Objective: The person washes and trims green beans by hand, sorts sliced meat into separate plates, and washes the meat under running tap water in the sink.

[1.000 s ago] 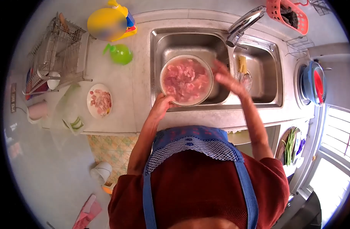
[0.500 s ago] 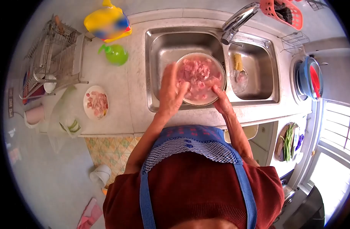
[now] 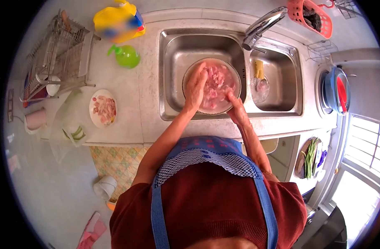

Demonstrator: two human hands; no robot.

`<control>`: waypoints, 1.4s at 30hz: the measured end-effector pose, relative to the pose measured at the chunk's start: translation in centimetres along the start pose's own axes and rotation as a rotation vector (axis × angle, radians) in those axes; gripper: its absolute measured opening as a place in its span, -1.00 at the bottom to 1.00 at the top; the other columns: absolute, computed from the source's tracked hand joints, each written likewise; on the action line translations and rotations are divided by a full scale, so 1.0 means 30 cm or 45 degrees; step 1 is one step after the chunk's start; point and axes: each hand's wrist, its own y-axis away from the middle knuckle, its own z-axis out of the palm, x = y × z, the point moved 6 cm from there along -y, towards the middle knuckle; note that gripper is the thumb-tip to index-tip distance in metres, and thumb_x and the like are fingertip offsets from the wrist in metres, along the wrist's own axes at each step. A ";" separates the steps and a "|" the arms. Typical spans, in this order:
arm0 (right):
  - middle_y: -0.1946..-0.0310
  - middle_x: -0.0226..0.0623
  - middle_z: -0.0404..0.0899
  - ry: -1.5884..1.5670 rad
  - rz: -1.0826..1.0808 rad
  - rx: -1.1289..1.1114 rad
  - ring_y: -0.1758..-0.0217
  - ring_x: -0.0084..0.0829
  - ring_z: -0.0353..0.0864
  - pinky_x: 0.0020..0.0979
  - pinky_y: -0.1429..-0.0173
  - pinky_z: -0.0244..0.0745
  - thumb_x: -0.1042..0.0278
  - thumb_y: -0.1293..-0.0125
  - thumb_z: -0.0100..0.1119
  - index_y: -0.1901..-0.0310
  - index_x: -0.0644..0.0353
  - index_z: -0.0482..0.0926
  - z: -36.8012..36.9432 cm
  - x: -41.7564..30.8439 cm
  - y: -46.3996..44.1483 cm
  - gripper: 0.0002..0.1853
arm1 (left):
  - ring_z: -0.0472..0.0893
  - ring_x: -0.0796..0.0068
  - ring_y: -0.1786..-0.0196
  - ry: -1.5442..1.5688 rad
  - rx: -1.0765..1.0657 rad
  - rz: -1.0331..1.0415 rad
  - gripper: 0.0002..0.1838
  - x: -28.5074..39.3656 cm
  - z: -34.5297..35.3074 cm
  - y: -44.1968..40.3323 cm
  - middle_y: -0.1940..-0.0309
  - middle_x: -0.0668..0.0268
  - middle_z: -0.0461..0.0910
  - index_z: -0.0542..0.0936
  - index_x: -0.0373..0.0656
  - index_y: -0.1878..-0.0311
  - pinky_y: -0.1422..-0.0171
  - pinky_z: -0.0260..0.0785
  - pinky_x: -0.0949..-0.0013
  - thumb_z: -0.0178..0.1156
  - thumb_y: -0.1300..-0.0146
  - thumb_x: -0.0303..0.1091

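Note:
A round bowl with a beaded rim (image 3: 190, 66) is over the near part of the large sink basin (image 3: 179, 50). Pieces of raw pink meat (image 3: 216, 78) lie in its cloudy water. My left hand (image 3: 195, 88) reaches over the bowl's left side with its fingers stretched out beside the meat; its fingertips are partly hard to make out. At the near right rim, my right hand (image 3: 238, 111) grips the bowl, thumb on the inside and the other fingers hidden below.
A faucet (image 3: 264, 27) reaches over the sink. The small basin (image 3: 283, 89) holds a yellow item and a clear bag. To the left are a plate of cut meat (image 3: 103, 108), a green bottle (image 3: 127, 57), a yellow container (image 3: 115, 23) and a dish rack (image 3: 61, 58).
My right hand has come from the air onto the bowl's rim. My left hand has let go of the rim and moved over the bowl's inside. Lately the bowl has shifted slightly left.

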 end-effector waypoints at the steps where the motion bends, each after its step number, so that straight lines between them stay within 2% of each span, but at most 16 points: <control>1: -0.02 -0.29 0.42 0.005 0.005 -0.004 -0.05 -0.45 0.43 -0.40 -0.12 0.36 0.17 -0.28 0.05 -0.15 0.25 0.27 0.004 -0.005 0.000 -0.51 | 0.33 0.40 -0.19 0.003 0.008 0.001 -0.55 0.001 -0.001 -0.003 -0.12 0.18 0.39 0.37 -0.32 -0.14 -0.30 0.08 0.39 0.00 -0.30 -0.20; 3: -0.05 -0.27 0.40 0.060 -0.010 0.004 -0.07 -0.45 0.41 -0.40 -0.13 0.35 0.16 -0.28 0.05 -0.18 0.26 0.24 0.015 -0.018 0.005 -0.48 | 0.33 0.50 -0.18 0.169 0.034 -0.061 -0.59 -0.010 -0.008 -0.004 -0.11 0.24 0.40 0.40 -0.30 -0.12 -0.29 0.09 0.46 0.00 -0.31 -0.24; 7: -0.01 -0.28 0.43 0.143 -0.042 0.032 -0.06 -0.45 0.41 -0.37 -0.14 0.33 0.12 -0.26 0.06 -0.12 0.30 0.31 0.047 -0.062 0.017 -0.49 | 0.36 0.53 -0.15 0.238 0.045 -0.045 -0.63 -0.022 -0.002 -0.008 -0.08 0.27 0.43 0.42 -0.30 -0.11 -0.27 0.11 0.49 0.02 -0.29 -0.31; 10: -0.04 -0.26 0.41 0.246 -0.076 0.043 -0.09 -0.43 0.40 -0.37 -0.14 0.33 0.11 -0.27 0.05 -0.16 0.31 0.26 0.064 -0.096 0.020 -0.45 | 0.33 0.51 -0.17 0.305 0.021 -0.017 -0.60 -0.019 0.013 -0.013 -0.11 0.27 0.39 0.41 -0.28 -0.12 -0.30 0.06 0.46 -0.03 -0.32 -0.23; 16: -0.09 -0.23 0.35 0.398 -0.073 0.072 -0.11 -0.40 0.37 -0.36 -0.13 0.35 0.08 -0.26 0.05 -0.23 0.23 0.17 0.095 -0.157 0.027 -0.40 | 0.37 0.55 -0.13 0.416 0.089 -0.027 -0.64 -0.034 0.034 -0.021 -0.08 0.29 0.42 0.42 -0.29 -0.11 -0.26 0.14 0.50 0.04 -0.28 -0.36; 22: -0.12 -0.24 0.32 0.544 -0.058 0.069 -0.17 -0.39 0.30 -0.34 -0.21 0.24 0.06 -0.25 0.06 -0.26 0.21 0.12 0.126 -0.202 0.028 -0.36 | 0.39 0.55 -0.11 0.417 0.134 -0.015 -0.64 -0.081 0.055 -0.023 -0.07 0.28 0.44 0.42 -0.30 -0.11 -0.24 0.17 0.50 0.04 -0.27 -0.39; 24: -0.11 -0.24 0.32 0.623 -0.050 0.182 -0.19 -0.39 0.29 -0.34 -0.25 0.17 0.05 -0.26 0.04 -0.25 0.22 0.12 0.112 -0.211 0.031 -0.36 | 0.41 0.54 -0.09 0.437 0.147 -0.017 -0.66 -0.096 0.059 -0.019 -0.04 0.27 0.46 0.44 -0.30 -0.09 -0.23 0.18 0.51 0.05 -0.26 -0.39; 26: -0.09 -0.24 0.34 0.670 -0.001 0.203 -0.16 -0.39 0.32 -0.35 -0.21 0.25 0.03 -0.27 0.02 -0.23 0.23 0.15 0.111 -0.213 0.028 -0.38 | 0.42 0.54 -0.06 0.412 0.178 0.005 -0.67 -0.129 0.054 -0.027 -0.01 0.27 0.49 0.46 -0.30 -0.06 -0.20 0.20 0.51 0.04 -0.27 -0.36; 29: -0.13 -0.20 0.27 0.665 0.082 0.152 -0.19 -0.34 0.29 -0.30 -0.10 0.40 -0.06 -0.24 0.02 -0.26 0.18 0.10 0.107 -0.205 0.009 -0.32 | 0.43 0.57 -0.03 0.609 0.224 -0.048 -0.67 -0.157 0.059 -0.021 0.01 0.30 0.50 0.48 -0.29 -0.04 -0.17 0.23 0.52 0.01 -0.30 -0.30; 33: -0.16 -0.18 0.24 0.697 0.114 0.169 -0.22 -0.34 0.27 -0.32 -0.07 0.42 -0.08 -0.23 0.02 -0.27 0.17 0.08 0.085 -0.193 -0.021 -0.30 | 0.44 0.58 -0.02 0.541 0.263 -0.097 -0.66 -0.110 0.037 -0.019 0.02 0.30 0.49 0.47 -0.29 -0.04 -0.17 0.23 0.52 0.00 -0.31 -0.27; 36: -0.13 -0.17 0.28 0.648 0.117 0.188 -0.16 -0.35 0.34 -0.33 -0.04 0.45 -0.05 -0.24 0.01 -0.26 0.19 0.10 0.100 -0.189 -0.033 -0.32 | 0.44 0.59 -0.02 0.683 0.253 -0.191 -0.63 -0.148 0.033 -0.034 0.01 0.30 0.49 0.47 -0.28 -0.05 -0.16 0.23 0.52 -0.01 -0.31 -0.22; 38: -0.08 -0.21 0.35 0.561 0.136 0.193 -0.06 -0.40 0.39 -0.35 -0.11 0.34 0.02 -0.27 -0.01 -0.19 0.29 0.23 0.117 -0.188 -0.037 -0.41 | 0.44 0.59 -0.02 0.717 0.142 -0.227 -0.61 -0.178 0.036 -0.057 0.01 0.30 0.48 0.45 -0.28 -0.07 -0.15 0.24 0.53 0.01 -0.30 -0.21; 42: -0.10 -0.19 0.35 0.513 0.130 0.148 -0.09 -0.39 0.37 -0.34 -0.13 0.32 0.03 -0.28 -0.01 -0.19 0.29 0.23 0.134 -0.185 -0.052 -0.42 | 0.45 0.58 -0.01 0.584 0.082 -0.216 -0.59 -0.168 0.022 -0.072 0.01 0.29 0.47 0.44 -0.29 -0.09 -0.14 0.23 0.55 0.05 -0.27 -0.20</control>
